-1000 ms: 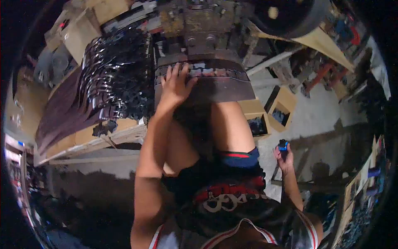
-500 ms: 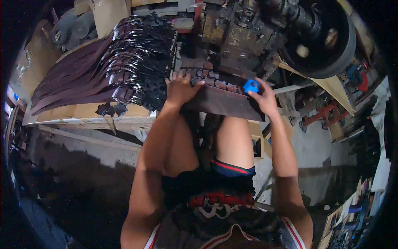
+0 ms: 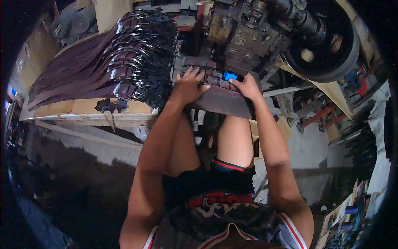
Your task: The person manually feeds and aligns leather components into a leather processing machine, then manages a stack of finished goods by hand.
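A dark brown sheet (image 3: 226, 101) with a row of jagged cut-out shapes along its far side lies in front of me, over my knees. My left hand (image 3: 190, 87) rests on the sheet's left part, fingers spread and thumb out to the right. With thumb and fingers, my right hand (image 3: 248, 86) grips a small blue block-like piece (image 3: 230, 76) over the row of cut shapes. The piece's exact kind does not show. Right behind the sheet stands a worn, greasy metal press (image 3: 240, 52).
Left of me, a bench (image 3: 89, 117) carries a large pile of dark brown strips (image 3: 78, 74) with jagged ends. A few jagged scraps (image 3: 111, 106) lie at its front edge. A big black flywheel (image 3: 323, 54) is at the upper right. A cardboard piece (image 3: 327, 93) juts out below it.
My right hand has moved left with the blue piece, from the sheet's right end to over the cut shapes. My left hand has stayed on the sheet. The view has tilted slightly.
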Demonstrator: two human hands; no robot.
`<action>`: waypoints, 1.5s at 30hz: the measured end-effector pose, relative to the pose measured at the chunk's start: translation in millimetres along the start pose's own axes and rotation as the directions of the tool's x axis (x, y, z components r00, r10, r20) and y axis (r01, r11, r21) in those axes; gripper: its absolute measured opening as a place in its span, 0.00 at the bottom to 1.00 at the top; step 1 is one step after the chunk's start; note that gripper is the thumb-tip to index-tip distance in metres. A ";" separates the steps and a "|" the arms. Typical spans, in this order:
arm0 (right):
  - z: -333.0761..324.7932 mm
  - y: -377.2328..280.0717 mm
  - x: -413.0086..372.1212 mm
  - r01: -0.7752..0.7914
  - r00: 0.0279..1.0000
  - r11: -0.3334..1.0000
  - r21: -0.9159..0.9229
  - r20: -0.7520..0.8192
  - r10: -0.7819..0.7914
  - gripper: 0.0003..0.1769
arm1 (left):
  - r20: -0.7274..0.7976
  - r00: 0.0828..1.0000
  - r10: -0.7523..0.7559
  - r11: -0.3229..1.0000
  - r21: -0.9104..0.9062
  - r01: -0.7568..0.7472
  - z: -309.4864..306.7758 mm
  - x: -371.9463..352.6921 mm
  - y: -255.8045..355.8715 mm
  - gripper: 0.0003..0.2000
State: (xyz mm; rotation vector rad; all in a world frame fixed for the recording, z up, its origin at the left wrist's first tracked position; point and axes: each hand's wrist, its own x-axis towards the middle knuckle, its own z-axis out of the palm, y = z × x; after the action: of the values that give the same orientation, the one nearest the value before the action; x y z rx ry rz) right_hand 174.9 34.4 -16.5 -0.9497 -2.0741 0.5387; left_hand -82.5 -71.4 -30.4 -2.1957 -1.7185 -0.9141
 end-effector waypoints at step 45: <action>-35.2 11.6 -31.5 0.035 0.998 0.958 -0.285 0.059 -0.019 0.18 | -0.083 0.996 -0.012 0.996 -0.090 0.005 2.1 -1.3 -9.5 0.29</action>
State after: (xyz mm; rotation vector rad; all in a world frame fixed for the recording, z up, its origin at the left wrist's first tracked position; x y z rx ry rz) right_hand 221.1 19.4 -17.4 -1.0787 -2.2525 0.2553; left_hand -90.8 -68.6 -34.7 -2.1731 -1.6808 -1.0901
